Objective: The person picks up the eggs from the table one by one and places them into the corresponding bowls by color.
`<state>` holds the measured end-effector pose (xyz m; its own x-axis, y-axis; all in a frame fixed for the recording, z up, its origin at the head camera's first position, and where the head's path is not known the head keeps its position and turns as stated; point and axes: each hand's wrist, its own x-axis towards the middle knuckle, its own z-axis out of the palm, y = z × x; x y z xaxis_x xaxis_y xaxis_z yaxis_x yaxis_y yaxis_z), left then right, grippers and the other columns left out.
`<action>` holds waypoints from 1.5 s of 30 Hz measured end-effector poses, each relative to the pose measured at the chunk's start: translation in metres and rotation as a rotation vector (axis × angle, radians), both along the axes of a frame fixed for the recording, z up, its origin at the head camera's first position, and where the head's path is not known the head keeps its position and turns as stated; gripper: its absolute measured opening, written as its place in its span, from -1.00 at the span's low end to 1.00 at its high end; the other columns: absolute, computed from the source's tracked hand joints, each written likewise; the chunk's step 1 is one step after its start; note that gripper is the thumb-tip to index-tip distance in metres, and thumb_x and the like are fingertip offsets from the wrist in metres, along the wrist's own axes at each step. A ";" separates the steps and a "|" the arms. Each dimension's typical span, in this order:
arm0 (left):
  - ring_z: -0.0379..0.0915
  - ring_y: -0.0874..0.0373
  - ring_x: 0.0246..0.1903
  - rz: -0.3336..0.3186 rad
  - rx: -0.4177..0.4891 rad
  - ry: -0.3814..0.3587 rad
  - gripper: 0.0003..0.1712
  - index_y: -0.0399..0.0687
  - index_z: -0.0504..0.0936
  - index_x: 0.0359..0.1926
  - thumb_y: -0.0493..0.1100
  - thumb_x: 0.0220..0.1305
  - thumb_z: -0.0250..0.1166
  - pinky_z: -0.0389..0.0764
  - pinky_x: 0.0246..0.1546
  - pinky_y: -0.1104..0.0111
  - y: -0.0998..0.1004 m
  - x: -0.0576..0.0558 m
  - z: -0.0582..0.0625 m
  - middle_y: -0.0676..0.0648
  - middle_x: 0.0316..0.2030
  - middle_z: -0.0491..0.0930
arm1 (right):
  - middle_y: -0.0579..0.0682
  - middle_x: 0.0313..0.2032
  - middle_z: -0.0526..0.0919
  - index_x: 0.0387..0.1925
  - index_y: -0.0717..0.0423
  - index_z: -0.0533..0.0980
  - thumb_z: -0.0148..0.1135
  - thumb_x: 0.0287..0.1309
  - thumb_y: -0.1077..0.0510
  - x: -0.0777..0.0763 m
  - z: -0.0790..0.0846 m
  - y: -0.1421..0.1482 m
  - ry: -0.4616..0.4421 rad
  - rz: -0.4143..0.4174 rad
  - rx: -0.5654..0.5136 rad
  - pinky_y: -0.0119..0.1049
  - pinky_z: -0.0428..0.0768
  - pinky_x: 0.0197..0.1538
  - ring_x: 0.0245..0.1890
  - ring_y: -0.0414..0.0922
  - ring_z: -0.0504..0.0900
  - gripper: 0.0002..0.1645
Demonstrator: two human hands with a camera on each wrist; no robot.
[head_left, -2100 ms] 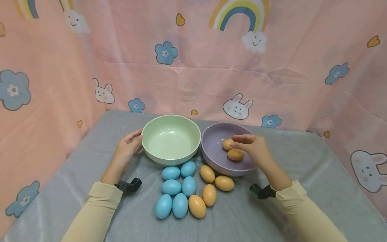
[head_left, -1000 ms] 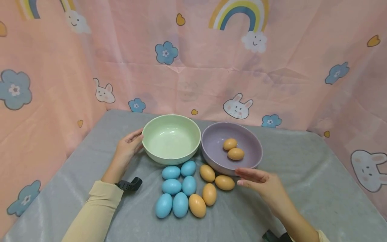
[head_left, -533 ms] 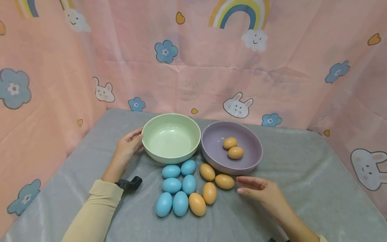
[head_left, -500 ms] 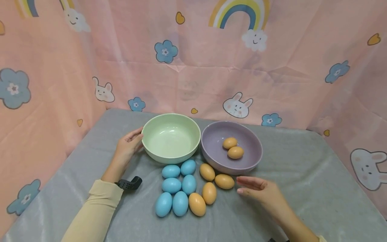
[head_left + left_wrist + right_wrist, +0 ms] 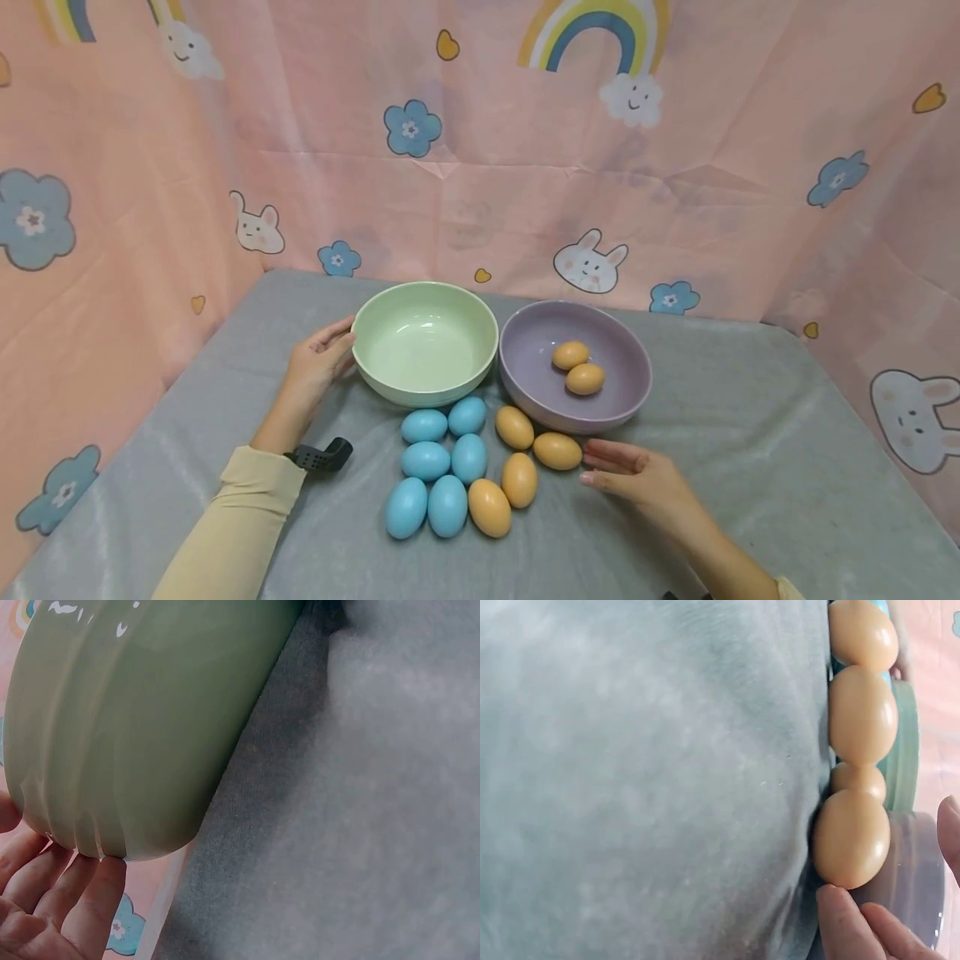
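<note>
My left hand (image 5: 318, 362) rests its fingertips on the outer left side of a light green bowl (image 5: 425, 337). In the left wrist view the fingers (image 5: 94, 907) are nearly straight against the bowl's wall. My right hand (image 5: 645, 483) holds nothing. Its fingertips lie right at the end of an orange egg (image 5: 557, 451), with the thumb apart from it. The right wrist view shows that egg (image 5: 852, 840) just beyond the fingertips. A purple bowl (image 5: 626, 367) stands right of the green one, with two orange eggs (image 5: 585, 379) inside.
Several blue eggs (image 5: 425, 462) lie grouped on the grey cloth (image 5: 315, 533) before the green bowl. More orange eggs (image 5: 490, 508) lie beside them to the right. A pink patterned curtain (image 5: 480, 200) encloses the back and sides.
My right hand has withdrawn from over the purple bowl, come toward me, then shifted slightly left to the nearest loose orange egg. My left hand stays at the green bowl.
</note>
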<state>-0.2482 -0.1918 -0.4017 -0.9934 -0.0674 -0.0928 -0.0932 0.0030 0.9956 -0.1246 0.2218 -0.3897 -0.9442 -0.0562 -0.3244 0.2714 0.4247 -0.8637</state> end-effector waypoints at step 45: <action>0.40 0.14 0.33 0.007 0.002 -0.016 -0.41 -0.06 0.32 0.45 -0.08 0.48 0.16 0.59 0.05 0.61 0.001 0.001 0.002 -0.08 0.44 0.33 | 0.20 0.03 0.71 0.09 0.40 0.57 0.46 0.10 0.13 -0.015 -0.009 -0.021 0.087 0.012 0.057 -0.53 0.59 -0.12 -0.09 -0.28 0.64 -0.42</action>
